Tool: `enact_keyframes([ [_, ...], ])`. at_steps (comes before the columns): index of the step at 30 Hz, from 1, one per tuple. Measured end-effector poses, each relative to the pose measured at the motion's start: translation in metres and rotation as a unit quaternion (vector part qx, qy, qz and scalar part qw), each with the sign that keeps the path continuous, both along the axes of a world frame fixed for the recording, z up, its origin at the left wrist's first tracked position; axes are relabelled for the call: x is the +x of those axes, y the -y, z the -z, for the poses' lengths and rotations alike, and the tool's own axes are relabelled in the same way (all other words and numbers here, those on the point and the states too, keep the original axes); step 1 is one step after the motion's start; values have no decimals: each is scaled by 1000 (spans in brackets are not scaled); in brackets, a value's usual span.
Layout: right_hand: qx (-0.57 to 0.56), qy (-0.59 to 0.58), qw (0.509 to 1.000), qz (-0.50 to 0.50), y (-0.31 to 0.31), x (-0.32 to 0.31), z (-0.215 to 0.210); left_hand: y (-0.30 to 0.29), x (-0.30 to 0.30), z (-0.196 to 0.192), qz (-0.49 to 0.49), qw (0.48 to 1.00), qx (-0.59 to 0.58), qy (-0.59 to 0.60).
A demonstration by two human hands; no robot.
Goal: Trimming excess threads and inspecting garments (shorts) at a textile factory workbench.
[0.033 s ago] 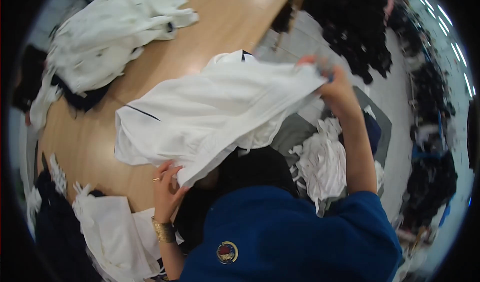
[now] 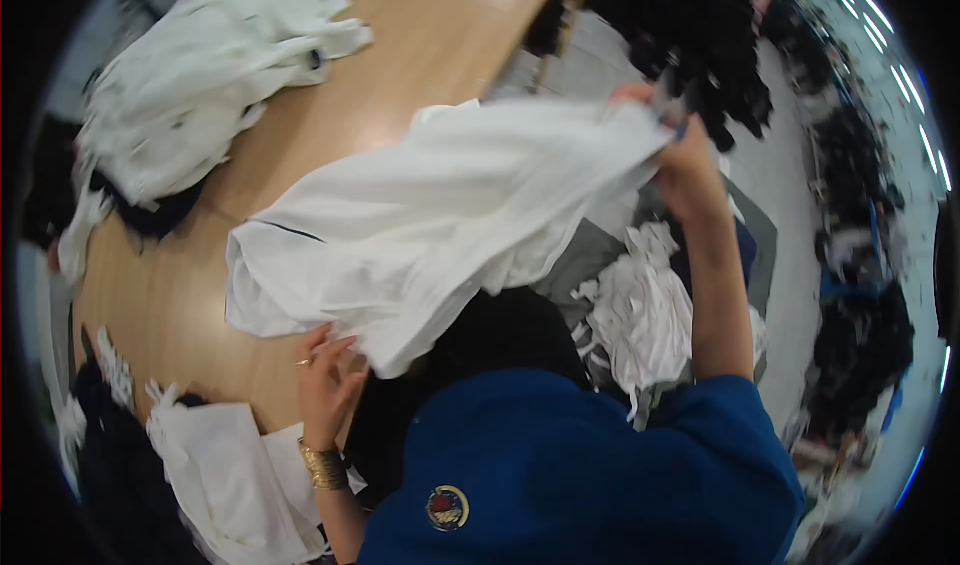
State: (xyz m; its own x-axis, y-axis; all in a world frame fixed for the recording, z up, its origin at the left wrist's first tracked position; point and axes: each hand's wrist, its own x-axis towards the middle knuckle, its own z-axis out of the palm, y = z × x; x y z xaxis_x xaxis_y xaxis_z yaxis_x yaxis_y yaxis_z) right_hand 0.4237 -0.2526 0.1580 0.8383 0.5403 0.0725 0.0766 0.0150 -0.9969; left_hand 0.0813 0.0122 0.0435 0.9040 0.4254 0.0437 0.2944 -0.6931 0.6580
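Note:
A white garment (image 2: pixel 400 215) with thin dark trim lines is stretched slantwise over the table edge and my lap. My right hand (image 2: pixel 680 155) is closed on its raised far right corner. Something grey with a bit of blue (image 2: pixel 678 115) juts from that hand, too blurred to name. By the garment's near lower corner is my left hand (image 2: pixel 330 380), with fingers apart and a ring and a gold bracelet on it. Its fingertips are close to the cloth edge; whether they touch it I cannot tell.
A heap of white garments (image 2: pixel 200 95) lies on the wooden table (image 2: pixel 430 25) at the far left. White cloth pieces (image 2: pixel 225 475) and dark cloth (image 2: pixel 120 475) are at the near left. Crumpled white cloth (image 2: pixel 640 315) sits to my right. Black piles (image 2: pixel 690 25) stand on the floor beyond.
My right hand has moved up and a little to the right, drawing the garment along. My left hand has let go of the lower corner and its fingers have spread.

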Motion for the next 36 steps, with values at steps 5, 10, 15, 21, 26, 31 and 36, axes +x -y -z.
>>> enact_keyframes([
  [5,65,-57,990,114,97,56,-38,-26,27,16,-70,991,112,-3],
  [10,-84,-137,912,377,275,90,16,-35,52,45,-38,979,200,0],
  [15,-111,6,760,641,406,60,13,-33,55,45,-53,978,203,-8],
  [21,-285,227,560,744,432,35,8,-35,52,43,-47,977,207,-12],
  [26,-410,203,438,774,463,32,65,-30,55,43,-48,980,193,-9],
  [31,-542,-17,541,643,427,27,181,-30,53,43,-47,979,200,-13],
  [36,-577,-68,750,316,322,8,337,-31,48,40,-54,977,206,-8],
])
